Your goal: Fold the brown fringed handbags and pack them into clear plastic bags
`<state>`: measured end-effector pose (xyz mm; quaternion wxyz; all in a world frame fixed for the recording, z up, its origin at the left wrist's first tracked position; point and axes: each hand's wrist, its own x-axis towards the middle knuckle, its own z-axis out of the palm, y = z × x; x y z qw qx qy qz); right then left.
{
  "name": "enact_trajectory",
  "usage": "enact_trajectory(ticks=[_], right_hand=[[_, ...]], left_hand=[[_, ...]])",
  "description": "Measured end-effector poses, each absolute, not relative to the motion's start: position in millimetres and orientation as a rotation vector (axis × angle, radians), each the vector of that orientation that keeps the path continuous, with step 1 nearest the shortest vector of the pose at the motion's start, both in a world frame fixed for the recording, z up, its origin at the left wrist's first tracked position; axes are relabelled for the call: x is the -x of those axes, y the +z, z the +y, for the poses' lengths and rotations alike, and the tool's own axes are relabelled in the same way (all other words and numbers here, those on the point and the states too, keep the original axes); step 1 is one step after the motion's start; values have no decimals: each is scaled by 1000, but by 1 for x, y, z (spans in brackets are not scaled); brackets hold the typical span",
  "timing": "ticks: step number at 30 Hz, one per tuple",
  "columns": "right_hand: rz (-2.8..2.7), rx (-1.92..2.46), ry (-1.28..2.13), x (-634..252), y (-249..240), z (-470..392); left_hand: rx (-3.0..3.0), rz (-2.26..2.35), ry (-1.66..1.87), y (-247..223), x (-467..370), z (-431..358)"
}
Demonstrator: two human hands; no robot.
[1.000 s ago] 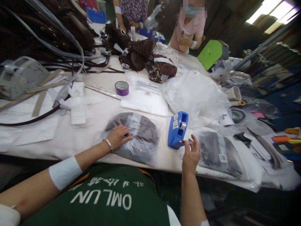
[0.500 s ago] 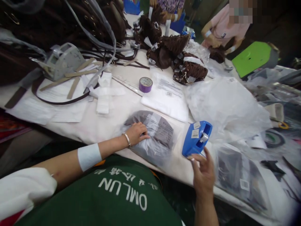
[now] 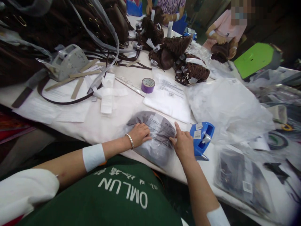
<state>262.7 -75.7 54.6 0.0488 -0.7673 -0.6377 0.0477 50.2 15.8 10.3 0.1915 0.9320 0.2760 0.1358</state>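
Along the near edge of the white-covered table [image 3: 130, 102], a plastic-bagged dark item [image 3: 158, 138] lies left of the blue tape dispenser [image 3: 198, 148], beneath the left hand's [image 3: 139, 134] curled fingers, grip unclear, and at the right hand's [image 3: 184, 145] parted thumb and forefinger.

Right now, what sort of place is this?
Probably a workshop where goods get packed: a dark item in clear plastic lies in front, a blue tape dispenser is beside it, and brown fringed goods are piled farther back.
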Motion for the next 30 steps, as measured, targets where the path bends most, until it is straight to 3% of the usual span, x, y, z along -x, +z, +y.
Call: enact_trajectory(ticks=[9,14,17,22,30], right_hand=[[-1722,2068,145,-269,42,-85],[-1822,1793,745,-244,69,-51],[-2157,1728,917,-211,79,-19],[-2704,1885,831,-167,74,24],[-2543,2357,727,-159,73,40]], left_hand=[[-2531,771,395,16,-21,29],[-2387,940,398,20,9,39],[-2307,1052,439,16,9,36],[-2268,1192,519,7,1,24],[-2344,1249,591,1,0,18]])
